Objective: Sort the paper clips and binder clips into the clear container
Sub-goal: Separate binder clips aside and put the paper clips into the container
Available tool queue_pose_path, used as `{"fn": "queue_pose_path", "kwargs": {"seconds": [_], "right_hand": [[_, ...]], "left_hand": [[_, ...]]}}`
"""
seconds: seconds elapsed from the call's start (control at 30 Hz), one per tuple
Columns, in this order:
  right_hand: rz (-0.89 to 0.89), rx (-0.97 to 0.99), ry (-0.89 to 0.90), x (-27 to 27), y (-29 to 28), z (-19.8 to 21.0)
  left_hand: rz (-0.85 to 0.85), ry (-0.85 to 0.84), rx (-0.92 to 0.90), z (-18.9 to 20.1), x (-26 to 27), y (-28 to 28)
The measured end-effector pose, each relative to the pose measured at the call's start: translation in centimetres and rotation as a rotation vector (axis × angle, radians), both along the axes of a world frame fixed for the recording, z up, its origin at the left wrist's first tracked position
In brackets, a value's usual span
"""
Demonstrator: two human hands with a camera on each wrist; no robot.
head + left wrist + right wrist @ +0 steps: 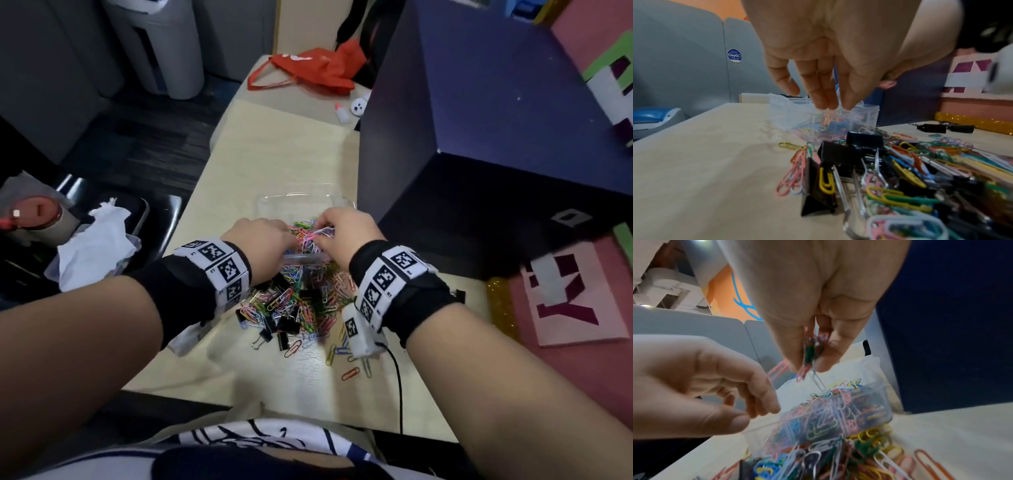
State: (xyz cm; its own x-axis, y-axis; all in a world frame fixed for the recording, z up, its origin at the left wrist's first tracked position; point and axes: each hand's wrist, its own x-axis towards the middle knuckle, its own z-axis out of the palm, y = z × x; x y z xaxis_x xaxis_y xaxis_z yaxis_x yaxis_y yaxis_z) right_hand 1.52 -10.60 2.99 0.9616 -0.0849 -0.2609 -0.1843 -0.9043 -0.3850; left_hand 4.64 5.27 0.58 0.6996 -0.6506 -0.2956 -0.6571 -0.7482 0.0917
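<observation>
A clear container point(274, 202) stands on the pale table point(274, 144), its lid open and coloured paper clips point(824, 415) heaped inside. My right hand point(807, 368) hangs just above it and pinches a bunch of paper clips point(812, 350), one dangling down to the heap. My left hand point(836, 106) hovers over the container's left side with its fingers pointing down, relaxed; in the right wrist view it holds nothing point(740, 410). In front of the container lies a mixed pile of paper clips point(294, 301) and black binder clips point(838, 155).
A tall dark blue box point(479, 137) stands close on the container's right. Pink craft boards point(575, 301) lie beyond it. A red bag point(308, 68) and a small glue bottle point(340, 114) sit at the far end. A black cable point(397, 383) runs near the front edge.
</observation>
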Motion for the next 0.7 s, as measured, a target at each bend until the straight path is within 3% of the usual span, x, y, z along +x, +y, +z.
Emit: {"fn": "queue_pose_path", "kwargs": {"seconds": [0.23,0.37,0.5,0.7], "right_hand": [[-0.022,-0.12,0.052,-0.3,-0.8,-0.1],[0.136,-0.187,0.283,-2.4,-0.9,-2.4],[0.323,-0.178,0.281,-4.5,-0.8,-5.2],[0.206,-0.198,0.251,-7.4,-3.7,-5.6]], "left_hand": [[0.032,0.094,-0.03,-0.1,-0.4,0.2],[-0.004,0.127,0.019,-0.5,-1.3,-0.3],[-0.071,0.111,0.011,-0.7,-2.2,-1.4],[-0.155,0.102,0.061,-1.2,-2.9,-3.0]]}}
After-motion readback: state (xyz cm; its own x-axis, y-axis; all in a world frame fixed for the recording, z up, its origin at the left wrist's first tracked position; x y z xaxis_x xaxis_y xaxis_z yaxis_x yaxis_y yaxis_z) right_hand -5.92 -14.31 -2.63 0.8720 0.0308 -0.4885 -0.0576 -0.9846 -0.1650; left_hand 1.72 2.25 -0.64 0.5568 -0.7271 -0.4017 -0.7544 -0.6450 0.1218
